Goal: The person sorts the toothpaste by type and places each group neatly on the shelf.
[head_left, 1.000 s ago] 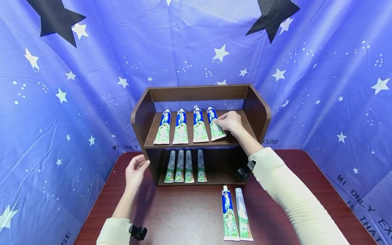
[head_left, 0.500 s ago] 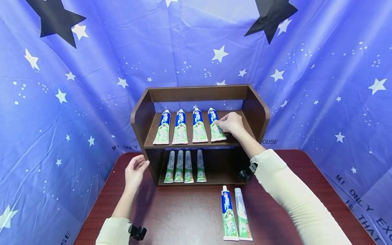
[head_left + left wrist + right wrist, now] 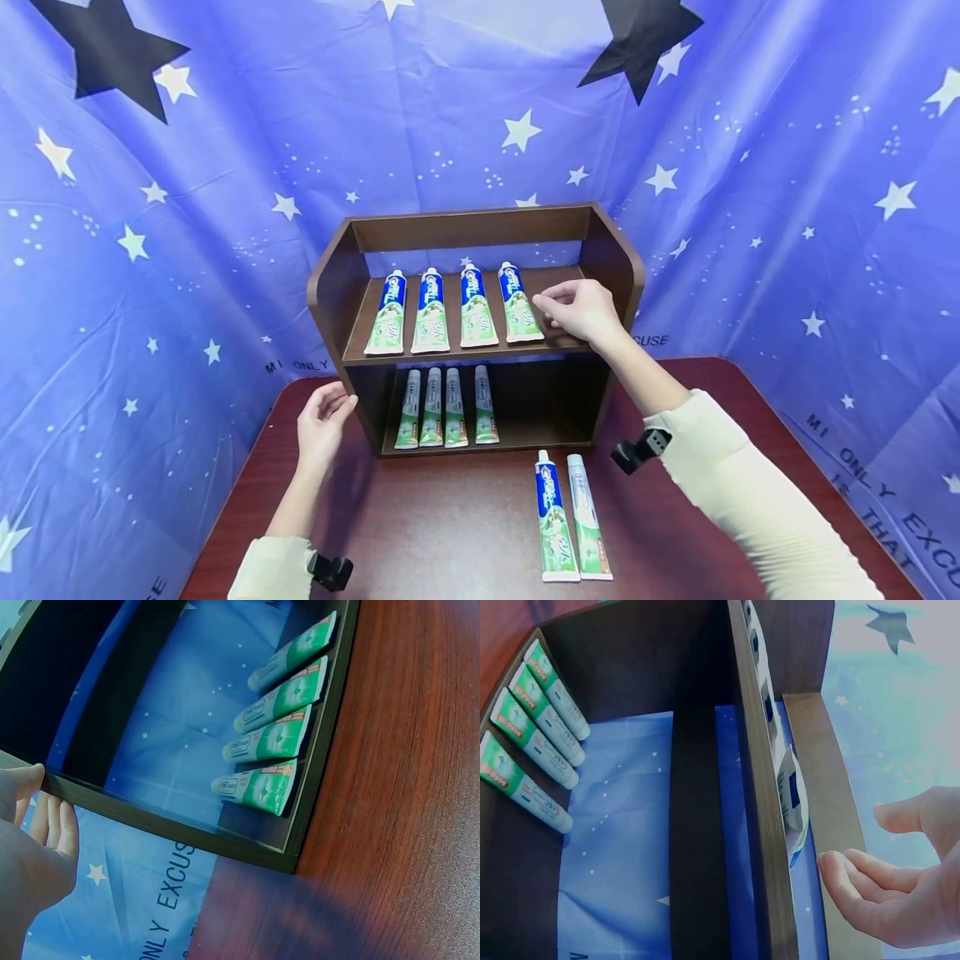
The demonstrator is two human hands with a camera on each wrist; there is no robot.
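Note:
My right hand point(image 3: 587, 312) hovers over the upper shelf's right end, just right of the rightmost blue-and-green toothpaste tube point(image 3: 519, 304). Its thumb and fingers are apart with nothing between them, as the right wrist view also shows. Several such tubes lie in a row on that shelf, caps toward the back. My left hand point(image 3: 321, 429), fingers loosely bent, touches the left side of the brown two-tier rack point(image 3: 480, 354); in the left wrist view the thumb lies at the panel's edge. Slimmer grey-and-green toothpaste tubes point(image 3: 452, 408) lie on the lower shelf.
On the reddish-brown table point(image 3: 442, 517), in front of the rack, lie one blue-and-green toothpaste tube point(image 3: 553, 521) and one slimmer white-and-green toothpaste tube point(image 3: 588, 521), side by side. A blue star-patterned curtain point(image 3: 465, 100) surrounds the table.
My right hand has let go of the rightmost upper tube and drawn back to the right. That tube now lies straighter. The left hand stays at the rack; the head view has shifted slightly.

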